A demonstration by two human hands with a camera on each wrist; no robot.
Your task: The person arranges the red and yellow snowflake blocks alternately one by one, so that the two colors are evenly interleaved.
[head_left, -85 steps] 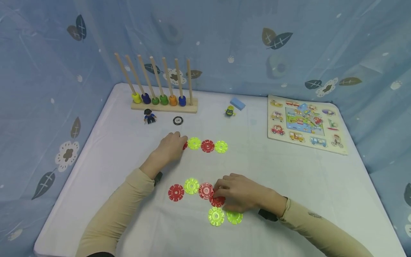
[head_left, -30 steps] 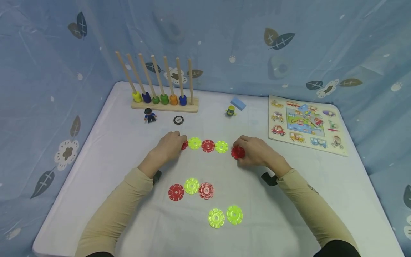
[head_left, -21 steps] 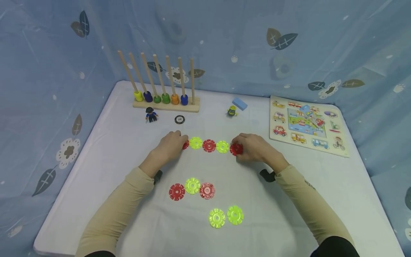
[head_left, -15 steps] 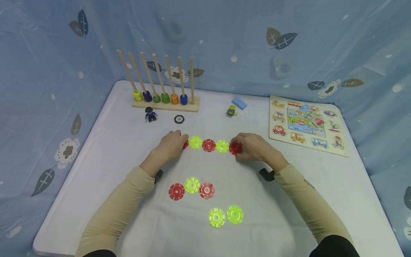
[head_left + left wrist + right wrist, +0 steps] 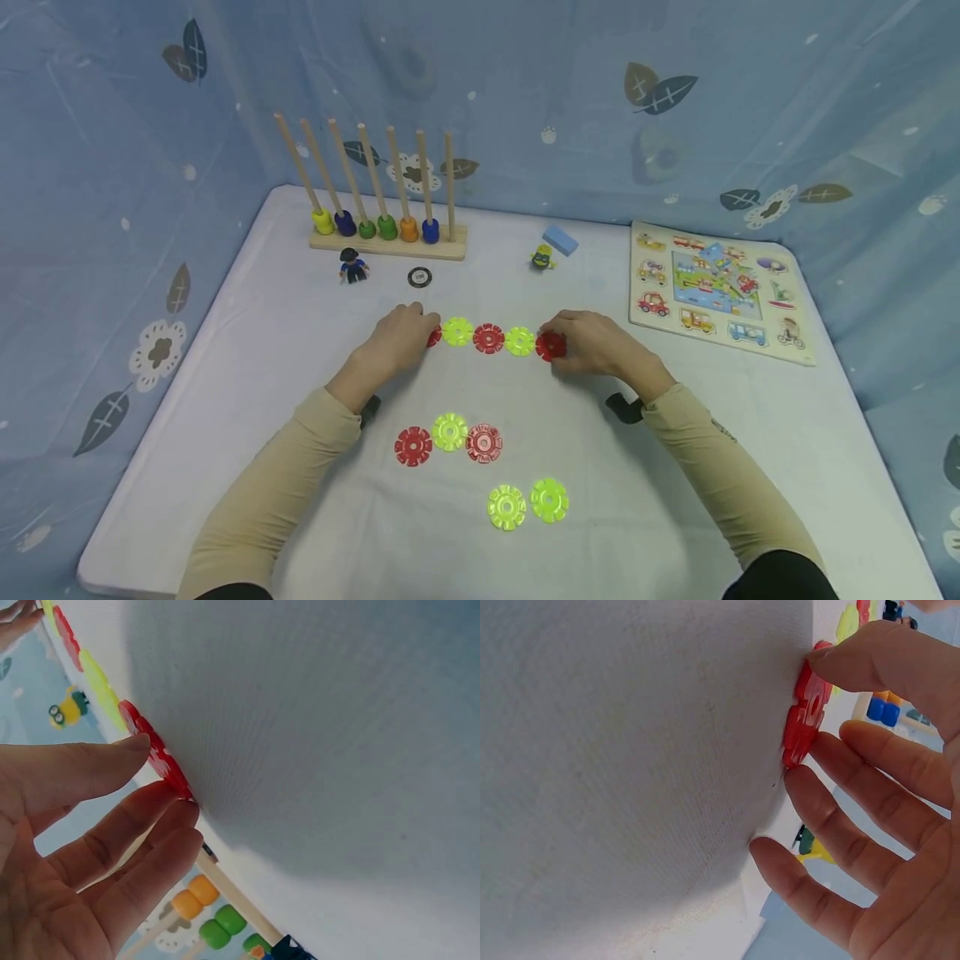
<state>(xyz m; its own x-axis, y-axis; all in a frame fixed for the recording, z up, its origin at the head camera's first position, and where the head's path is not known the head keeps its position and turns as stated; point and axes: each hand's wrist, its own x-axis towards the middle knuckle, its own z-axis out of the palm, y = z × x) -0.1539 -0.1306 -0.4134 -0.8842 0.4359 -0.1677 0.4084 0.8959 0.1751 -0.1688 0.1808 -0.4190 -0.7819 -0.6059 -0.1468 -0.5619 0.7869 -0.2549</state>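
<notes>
A row of notched plastic discs lies across the mid table. At its left end my left hand (image 5: 395, 340) pinches a red notched disc (image 5: 161, 754) between thumb and fingertips, covering much of it in the head view. Toward the right come a yellow-green disc (image 5: 457, 332), a red disc (image 5: 489, 338) and another yellow-green disc (image 5: 520, 341). My right hand (image 5: 596, 343) holds the right-end red notched disc (image 5: 808, 712) by its edges, thumb on one side and fingers on the other. That disc lies flat on the cloth, close against its yellow-green neighbour.
Nearer me lie a red disc (image 5: 413, 447), a yellow-green disc (image 5: 450, 432), a paler red disc (image 5: 484, 443) and two yellow-green discs (image 5: 507, 507). Behind stand a peg rack (image 5: 387, 243), toy figure (image 5: 353, 266), black chip (image 5: 420, 277), minion figure (image 5: 542, 257), blue block (image 5: 560, 240) and puzzle board (image 5: 720, 292).
My right hand has carried a red disc from the near group to the right end of the far row and slid it left against its neighbour. My left hand has stayed put.
</notes>
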